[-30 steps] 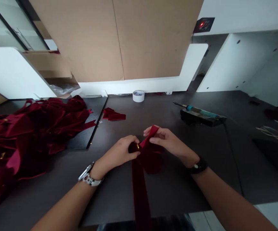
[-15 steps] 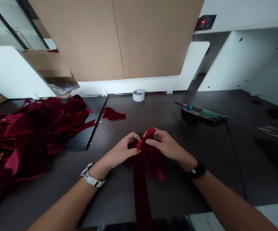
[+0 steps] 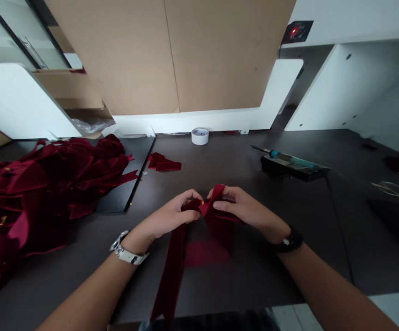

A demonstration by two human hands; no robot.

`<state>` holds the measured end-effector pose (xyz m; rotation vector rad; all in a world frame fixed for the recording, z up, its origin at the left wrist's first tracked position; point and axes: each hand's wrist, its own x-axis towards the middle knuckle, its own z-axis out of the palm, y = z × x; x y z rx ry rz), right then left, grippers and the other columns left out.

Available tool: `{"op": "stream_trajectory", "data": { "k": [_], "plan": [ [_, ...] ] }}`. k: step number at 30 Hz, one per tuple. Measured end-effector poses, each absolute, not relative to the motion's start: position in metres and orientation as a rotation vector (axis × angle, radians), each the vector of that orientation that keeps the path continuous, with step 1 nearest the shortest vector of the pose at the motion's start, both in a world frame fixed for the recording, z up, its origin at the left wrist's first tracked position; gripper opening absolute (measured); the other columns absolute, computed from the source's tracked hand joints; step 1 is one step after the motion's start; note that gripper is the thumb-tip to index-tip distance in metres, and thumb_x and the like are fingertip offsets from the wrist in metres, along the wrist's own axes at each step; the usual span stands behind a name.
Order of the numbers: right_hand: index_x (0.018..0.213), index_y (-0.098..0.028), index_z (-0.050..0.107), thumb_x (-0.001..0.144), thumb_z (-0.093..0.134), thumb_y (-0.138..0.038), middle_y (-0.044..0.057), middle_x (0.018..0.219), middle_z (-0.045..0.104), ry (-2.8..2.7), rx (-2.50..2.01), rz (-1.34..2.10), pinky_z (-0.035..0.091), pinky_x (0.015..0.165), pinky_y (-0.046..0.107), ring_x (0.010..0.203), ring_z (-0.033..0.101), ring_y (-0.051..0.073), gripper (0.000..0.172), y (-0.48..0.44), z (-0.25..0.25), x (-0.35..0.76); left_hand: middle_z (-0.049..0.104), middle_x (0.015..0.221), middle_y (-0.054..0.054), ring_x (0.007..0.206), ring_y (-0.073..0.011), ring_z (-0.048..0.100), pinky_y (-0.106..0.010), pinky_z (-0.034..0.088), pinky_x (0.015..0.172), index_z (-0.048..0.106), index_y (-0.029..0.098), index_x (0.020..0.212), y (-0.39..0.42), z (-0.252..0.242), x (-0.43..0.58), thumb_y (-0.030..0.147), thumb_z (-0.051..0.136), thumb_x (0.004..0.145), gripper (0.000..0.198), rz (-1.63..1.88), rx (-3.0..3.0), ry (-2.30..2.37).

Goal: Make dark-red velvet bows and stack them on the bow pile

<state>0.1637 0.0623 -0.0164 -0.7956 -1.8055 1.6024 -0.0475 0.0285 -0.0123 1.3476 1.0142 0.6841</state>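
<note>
Two pinches on one ribbon (image 3: 220,227) over the desk (image 3: 251,280): my left hand (image 3: 173,214) nearly closed on it beside the gold bit (image 3: 202,202), my right hand (image 3: 246,207) thumb-to-fingers on a fold (image 3: 217,193); best to grip close, pull evenly, leave the tail (image 3: 170,271) untwisted.

A brown board (image 3: 144,59) and white panel (image 3: 185,122) back the dark tabletop (image 3: 230,158).

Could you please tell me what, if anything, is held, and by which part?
Red ribbon, held beside its gold piece: the left hand grips the left side, the right hand a fold on the right.
</note>
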Motion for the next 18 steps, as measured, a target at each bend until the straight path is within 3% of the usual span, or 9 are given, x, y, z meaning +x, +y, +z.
{"op": "stream_trajectory", "data": {
  "k": [4,8,14,18],
  "plan": [
    [0.09,-0.019,0.065,0.083,0.065,-0.029,0.005,0.11,0.055,-1.975,-0.699,1.428,0.045,0.087,0.029,0.096,0.057,0.015,0.013,0.061,-0.008,0.169,0.057,0.08,0.003,0.075,-0.0125,0.053,-0.026,0.042,0.073,0.048,0.019,0.093,0.029,-0.018,-0.046,0.017,0.057,0.073,0.022,0.66,1.487,0.975],
    [0.089,-0.019,0.065,0.085,0.064,-0.029,0.005,0.106,0.054,-2.197,-0.645,1.331,0.043,0.092,0.032,0.1,0.055,0.017,0.011,0.06,-0.008,0.17,0.058,0.098,-0.002,0.091,-0.0154,0.055,-0.03,0.044,0.083,0.049,0.02,0.1,0.026,-0.019,-0.044,0.019,0.054,0.078,0.023,0.598,1.581,0.896],
    [0.088,-0.019,0.065,0.085,0.063,-0.028,0.006,0.106,0.052,-2.278,-0.739,1.22,0.044,0.089,0.032,0.097,0.055,0.017,0.01,0.063,-0.018,0.167,0.054,0.081,0.003,0.065,-0.01,0.049,-0.024,0.041,0.063,0.046,0.021,0.104,0.023,-0.016,-0.041,0.03,0.048,0.087,0.02,0.551,1.432,0.973],
    [0.087,-0.019,0.065,0.084,0.063,-0.027,0.005,0.103,0.054,-2.273,-0.746,1.231,0.046,0.087,0.032,0.095,0.055,0.017,0.009,0.064,-0.021,0.167,0.058,0.101,-0.003,0.092,-0.0157,0.056,-0.031,0.045,0.082,0.043,0.021,0.104,0.024,-0.021,-0.042,0.031,0.064,0.08,0.033,0.615,1.521,0.895]
  ]
}}
